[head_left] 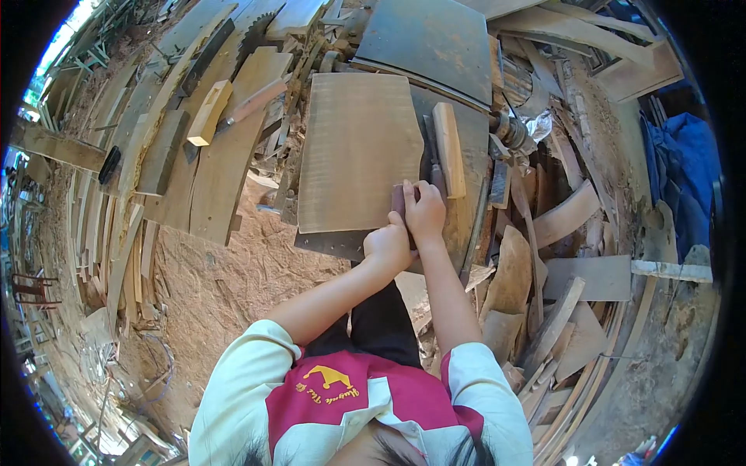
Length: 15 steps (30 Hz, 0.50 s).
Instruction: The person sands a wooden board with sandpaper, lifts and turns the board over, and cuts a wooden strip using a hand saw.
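A wide, flat wooden board (353,147) lies on the dark metal machine top in front of me, its right edge curved. Close to that edge, near the lower right corner, my right hand (425,211) is closed round a small dark reddish-brown block (399,200) that stands against the board. Just below it, my left hand (388,247) is curled with its thumb up at the block's lower end; its fingers are mostly hidden. A pale wooden bar (449,147) and a slim tool with a dark handle (437,175) lie right of the board.
Left, a plank bench (225,171) carries a yellowish wooden block (210,113), a wooden-handled tool (256,102) and a toothed circular saw blade (255,35). A grey-blue metal plate (427,46) is behind the board. Wood offcuts (556,318) pile up right; sawdust (225,287) covers the floor.
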Tool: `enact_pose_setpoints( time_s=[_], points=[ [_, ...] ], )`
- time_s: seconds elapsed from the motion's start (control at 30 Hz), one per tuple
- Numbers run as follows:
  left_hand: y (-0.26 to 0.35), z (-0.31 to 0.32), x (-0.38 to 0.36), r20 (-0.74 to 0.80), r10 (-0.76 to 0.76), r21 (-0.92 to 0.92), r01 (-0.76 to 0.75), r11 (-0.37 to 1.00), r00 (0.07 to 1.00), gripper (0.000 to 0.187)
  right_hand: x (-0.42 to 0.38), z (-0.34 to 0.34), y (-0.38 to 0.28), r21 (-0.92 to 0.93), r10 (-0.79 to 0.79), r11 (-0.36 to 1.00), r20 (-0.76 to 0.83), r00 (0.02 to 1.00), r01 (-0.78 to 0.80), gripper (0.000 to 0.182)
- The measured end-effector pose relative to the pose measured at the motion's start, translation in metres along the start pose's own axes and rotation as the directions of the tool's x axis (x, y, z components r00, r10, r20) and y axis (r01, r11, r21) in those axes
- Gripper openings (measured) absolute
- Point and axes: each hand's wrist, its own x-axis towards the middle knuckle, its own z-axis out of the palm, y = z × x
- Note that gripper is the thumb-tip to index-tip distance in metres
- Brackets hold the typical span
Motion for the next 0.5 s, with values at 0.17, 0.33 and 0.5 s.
enact_pose_setpoints(
  time_s=[0.17, 0.33, 0.5],
  points=[
    [0.001, -0.015, 0.031, -0.030, 0.034, -0.026, -0.035, 0.999, 0.999, 0.067, 0.038, 0.011, 0.001, 0.022, -0.029, 0.999, -0.017, 0.999, 0.029, 0.033],
    [0.006, -0.052, 0.111, -0.124, 0.031, 0.001, -0.031, 1.000, 0.992, 0.065, 0.132, 0.038, -0.007, -0.018, -0.061, 0.998, -0.003, 0.998, 0.061, 0.035],
    [0.017, -0.109, 0.204, -0.227, -0.035, 0.007, 0.038, 0.999, 0.973, 0.064, 0.242, 0.075, -0.019, 0.002, -0.096, 0.995, -0.006, 0.995, 0.096, 0.037]
  ],
)
